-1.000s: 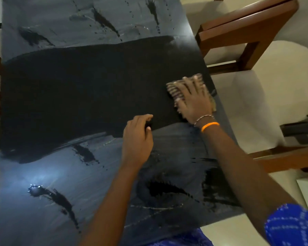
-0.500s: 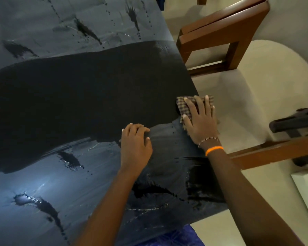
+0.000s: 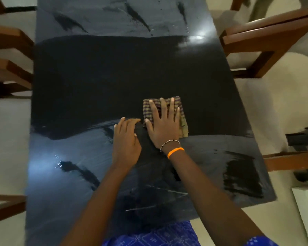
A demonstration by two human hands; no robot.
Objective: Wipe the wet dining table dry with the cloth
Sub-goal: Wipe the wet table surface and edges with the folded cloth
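Where the folded checked brown-and-cream cloth lies, I see it flat on the dark glossy rectangular dining table, right of the table's centre and on the lower edge of a broad matte band that crosses the top from side to side. The right hand rests on the cloth with its fingers straight and spread, palm down; it presses the cloth to the surface and does not curl round it. The cloth's far edge and right edge show beyond the fingertips. On that wrist I note a beaded bracelet and, just below it, an orange band.

The left hand sits just beside the right hand, on the table surface, holding nothing. Its fingers bend loosely with the tips on the table near the cloth's left corner; I cannot tell whether they touch the cloth.

Nearer to me than the matte band, the table shines with a wet film, streaks and dark patches; a similar wet area with dark streaks lies at the far end. Two bright light reflections show on the surface.

Brown wooden chairs stand along both long sides of the table. Blue patterned fabric shows at the table's near edge.
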